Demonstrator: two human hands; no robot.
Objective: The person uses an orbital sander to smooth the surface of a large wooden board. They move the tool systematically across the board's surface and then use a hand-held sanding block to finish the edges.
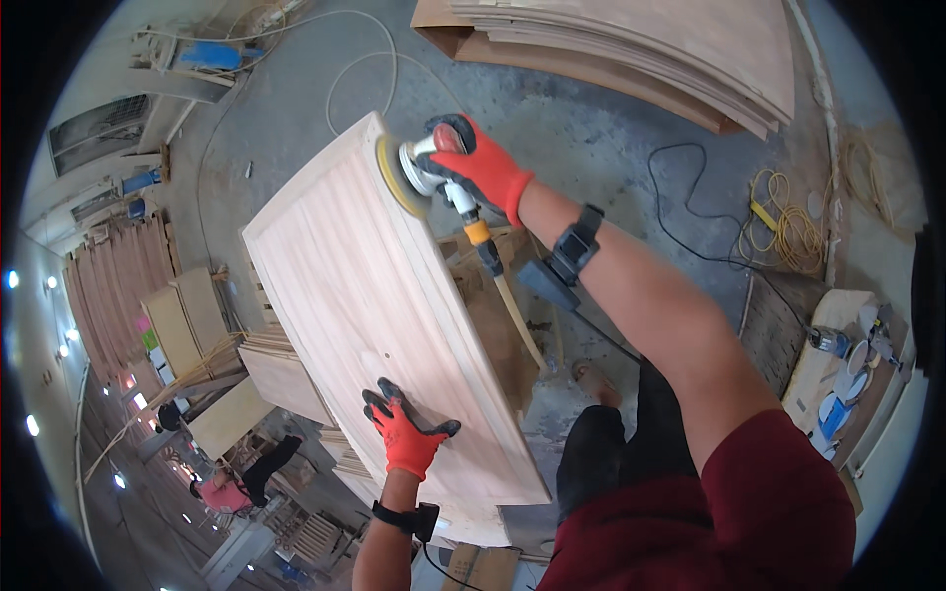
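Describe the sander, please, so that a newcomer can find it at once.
Start from the large pale panel in the middle. Near its top corner, the red-gloved right hand grips the sander. Its round yellow disc and orange collar set it apart from the plain wood.

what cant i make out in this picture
All in the head view:
Wooden panel: underside hidden by its top face.
Sander: underside hidden by its own body.
Left hand: palm hidden by its back.
Stack of boards: cut off by the top edge.
Distant person: hands too small.
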